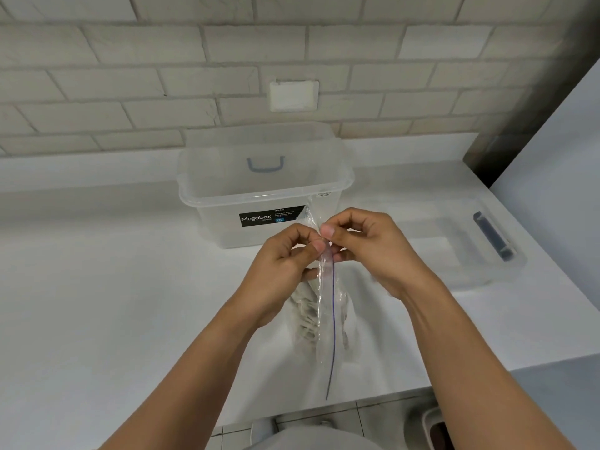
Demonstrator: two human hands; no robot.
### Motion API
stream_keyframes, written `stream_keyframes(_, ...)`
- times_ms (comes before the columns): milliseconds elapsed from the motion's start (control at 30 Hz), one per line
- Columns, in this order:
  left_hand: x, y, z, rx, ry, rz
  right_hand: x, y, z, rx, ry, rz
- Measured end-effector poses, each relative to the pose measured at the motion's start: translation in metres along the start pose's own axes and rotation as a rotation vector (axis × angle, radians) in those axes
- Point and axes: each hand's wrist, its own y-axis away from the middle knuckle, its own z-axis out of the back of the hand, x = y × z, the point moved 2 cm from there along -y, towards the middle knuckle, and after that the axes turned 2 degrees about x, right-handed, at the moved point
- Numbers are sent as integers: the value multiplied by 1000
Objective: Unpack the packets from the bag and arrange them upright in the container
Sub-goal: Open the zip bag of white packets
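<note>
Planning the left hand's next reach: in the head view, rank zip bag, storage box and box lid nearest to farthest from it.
1. zip bag, pinched by the left hand.
2. storage box, just behind.
3. box lid, far right.

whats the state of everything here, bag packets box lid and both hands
bag: held up, zip seal looks shut
packets: inside the bag
container: upright, open, no packets inside
lid: off, lying on the counter beside the container
left hand: pinches the bag's top edge
right hand: pinches the bag's top edge
</note>
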Motion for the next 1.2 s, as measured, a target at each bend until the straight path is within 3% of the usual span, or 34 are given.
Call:
stream_keyframes(133,3,-3,-7,-97,117,29,-4,3,5,57,72,-67)
stream_keyframes(300,5,-8,-2,-178,161,55,-12,2,7,24,-51,-61)
stream_keyframes(400,3,-9,2,-156,243,85,-13,1,9,14,-129,-84)
stream_keyframes(500,1,-10,1,-124,146,57,-9,-3,7,23,-178,-95)
stream_keyframes(633,-4,-13,-1,-46,82,45,2,-9,4,61,29,-21)
stream_keyframes(833,-6,-16,1,-34,142,146,0,-10,6,17,-61,-12)
stream_keyframes(933,-8,-18,-5,-96,76,121,-4,-12,3,-49,106,17)
stream_keyframes(1033,-15,-22,-11,-147,-188,31,-3,-11,1,-54,385,88)
stream_keyframes(1200,-19,-26,-10,-58,-341,-53,2,-4,3,-58,582,100)
